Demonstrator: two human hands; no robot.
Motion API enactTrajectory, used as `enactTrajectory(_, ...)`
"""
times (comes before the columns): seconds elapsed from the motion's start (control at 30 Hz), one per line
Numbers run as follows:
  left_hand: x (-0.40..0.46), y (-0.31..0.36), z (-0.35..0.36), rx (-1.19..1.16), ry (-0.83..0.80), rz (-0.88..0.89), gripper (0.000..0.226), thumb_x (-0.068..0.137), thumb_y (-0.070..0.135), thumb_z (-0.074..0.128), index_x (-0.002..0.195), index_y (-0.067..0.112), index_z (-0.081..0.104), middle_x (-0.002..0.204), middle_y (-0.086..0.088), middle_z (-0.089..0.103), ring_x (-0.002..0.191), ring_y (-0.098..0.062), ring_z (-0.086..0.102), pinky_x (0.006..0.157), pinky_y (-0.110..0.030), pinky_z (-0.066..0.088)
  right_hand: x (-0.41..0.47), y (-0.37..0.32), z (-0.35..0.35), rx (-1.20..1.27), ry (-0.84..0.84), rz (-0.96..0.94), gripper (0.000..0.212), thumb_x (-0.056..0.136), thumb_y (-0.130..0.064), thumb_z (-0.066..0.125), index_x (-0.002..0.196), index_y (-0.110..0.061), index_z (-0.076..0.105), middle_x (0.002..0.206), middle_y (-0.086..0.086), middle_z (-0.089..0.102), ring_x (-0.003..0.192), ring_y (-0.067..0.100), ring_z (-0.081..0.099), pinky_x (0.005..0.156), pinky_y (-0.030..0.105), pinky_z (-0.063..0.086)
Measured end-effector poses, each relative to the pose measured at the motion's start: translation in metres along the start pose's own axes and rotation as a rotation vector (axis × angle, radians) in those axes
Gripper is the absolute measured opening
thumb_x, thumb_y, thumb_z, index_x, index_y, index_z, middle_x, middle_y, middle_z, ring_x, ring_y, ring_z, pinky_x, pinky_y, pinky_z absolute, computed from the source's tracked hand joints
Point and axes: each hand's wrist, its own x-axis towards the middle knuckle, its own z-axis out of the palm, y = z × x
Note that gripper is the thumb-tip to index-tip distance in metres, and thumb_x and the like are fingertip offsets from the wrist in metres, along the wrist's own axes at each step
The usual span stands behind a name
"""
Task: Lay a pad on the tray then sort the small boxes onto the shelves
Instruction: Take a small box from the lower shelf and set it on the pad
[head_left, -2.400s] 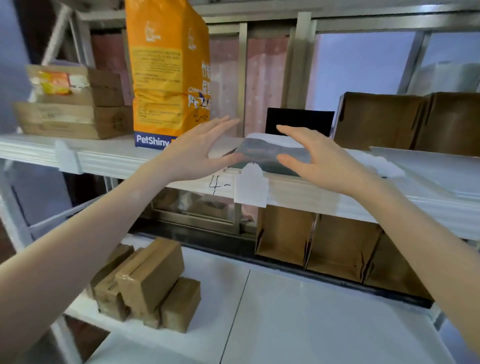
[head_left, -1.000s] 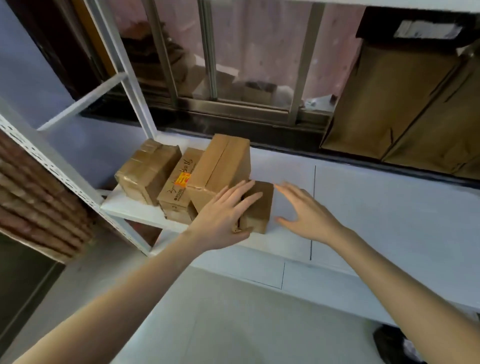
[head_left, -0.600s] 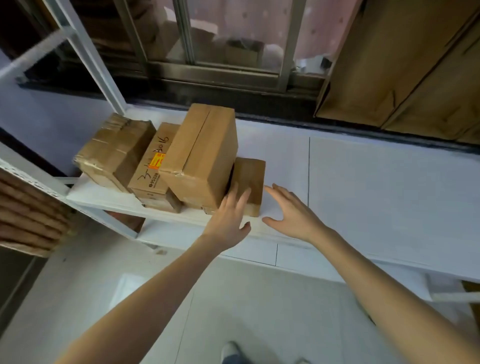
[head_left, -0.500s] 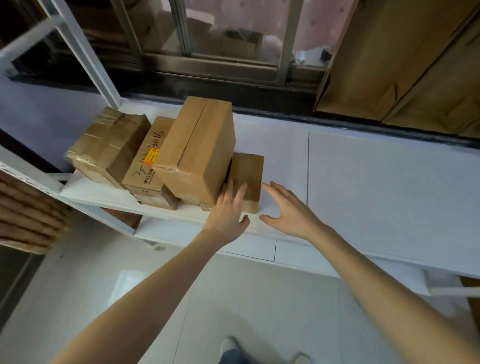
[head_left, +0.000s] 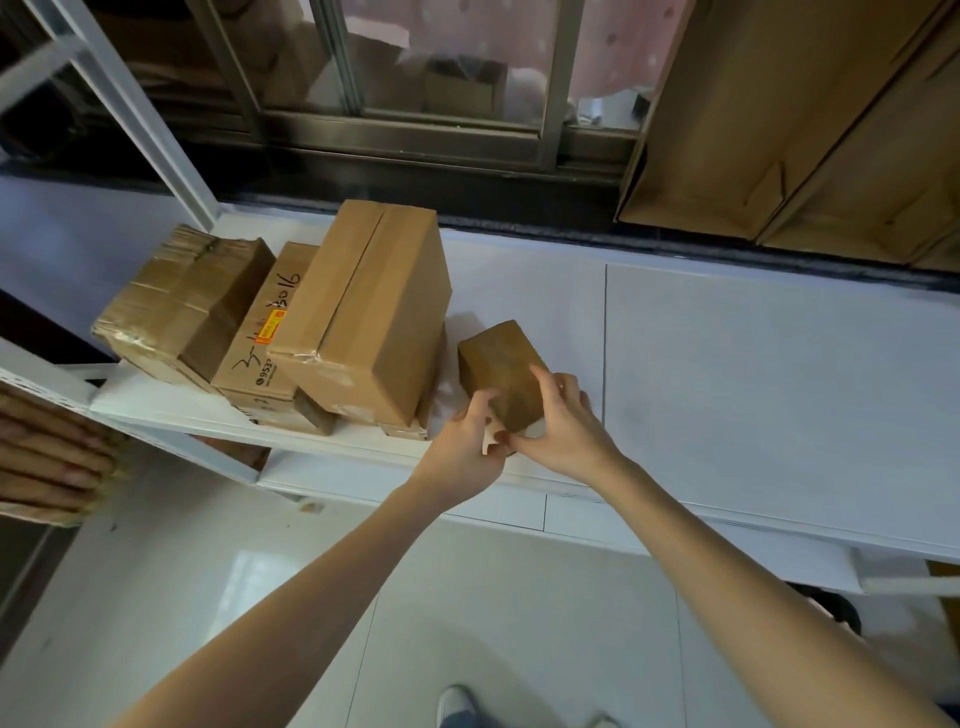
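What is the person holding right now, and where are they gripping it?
A small box, held by both hands at its near end: the left hand on its left side, the right hand with fingers curled over its right side.

small box (head_left: 501, 371): plain brown cardboard, matt, smooth-faced
big box (head_left: 363, 312): brown cardboard, a glossy clear tape strip down its top seam
marked box (head_left: 265, 332): matt cardboard, black ink scrawl, an orange paper sticker
crumpled box (head_left: 182, 296): cardboard wrapped in wrinkled, shiny brown tape
shelf (head_left: 753, 374): white board, smooth, faint sheen
floor (head_left: 467, 613): pale tile, glossy, throwing back light
window frame (head_left: 415, 130): dull brushed metal
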Motion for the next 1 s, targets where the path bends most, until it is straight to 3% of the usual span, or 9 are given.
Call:
enactTrajectory(0.17,-0.007,0.016,0.003,0.045,-0.127,0.053,0.07,0.086,0.007,0.047,0.146,0.022,0.016,0.115,-0.022,0.058,0.1,-0.03,0.056,0.081,-0.032,0.042,-0.003,0.014,-0.006,-0.033,0.152,0.056,0.089,0.072,-0.05,0.07,0.141,-0.018,0.026,0.132,0.011,0.034,0.12,0.033,0.037,0.096,0.041,0.043)
enactTrajectory(0.27,-0.009,0.024,0.004,0.097,-0.084,0.114,0.077,0.083,0.009,0.048,0.147,0.028,0.009,0.117,-0.022,0.058,0.108,-0.036,0.055,0.083,-0.043,0.048,-0.011,0.02,-0.023,0.037,0.202,0.072,0.076,0.073,-0.041,0.069,0.136,-0.019,0.033,0.13,0.01,0.037,0.117,0.031,0.038,0.093,0.036,0.042)
enactTrajectory(0.4,-0.009,0.044,-0.01,0.099,0.079,0.202,0.079,0.082,0.012,0.054,0.147,0.025,0.011,0.142,-0.009,0.044,0.113,-0.032,0.055,0.087,-0.045,0.05,-0.029,0.025,-0.062,0.138,0.305,0.007,0.075,0.071,-0.04,0.072,0.133,-0.023,0.035,0.127,0.007,0.04,0.116,0.027,0.04,0.092,0.034,0.04)
enactTrajectory(0.53,-0.007,0.079,-0.037,0.076,0.218,0.246,0.085,0.085,0.021,0.066,0.149,0.018,0.01,0.151,-0.002,0.026,0.132,-0.019,0.037,0.1,-0.023,0.034,-0.06,0.032,-0.11,0.18,0.332,-0.116,0.077,0.069,-0.04,0.076,0.131,-0.028,0.032,0.129,0.002,0.037,0.117,0.019,0.042,0.095,0.033,0.043)
enactTrajectory(0.77,-0.015,0.153,-0.08,0.042,0.135,0.274,0.112,0.068,0.042,0.079,0.149,0.027,0.004,0.158,0.006,0.011,0.144,-0.014,0.017,0.117,-0.041,0.024,-0.137,0.03,-0.192,0.051,0.302,-0.268,0.088,0.068,-0.038,0.08,0.135,-0.034,0.024,0.137,-0.007,0.029,0.122,0.009,0.033,0.099,0.029,0.039)
enactTrajectory(1.0,-0.052,0.242,-0.103,0.244,0.037,0.464,0.121,0.061,0.046,0.082,0.15,0.027,0.003,0.159,0.006,0.009,0.146,-0.015,0.011,0.119,-0.039,0.015,-0.214,0.024,-0.26,-0.082,0.29,-0.395,0.096,0.069,-0.035,0.079,0.141,-0.037,0.014,0.138,-0.012,0.025,0.125,0.006,0.027,0.103,0.028,0.034)
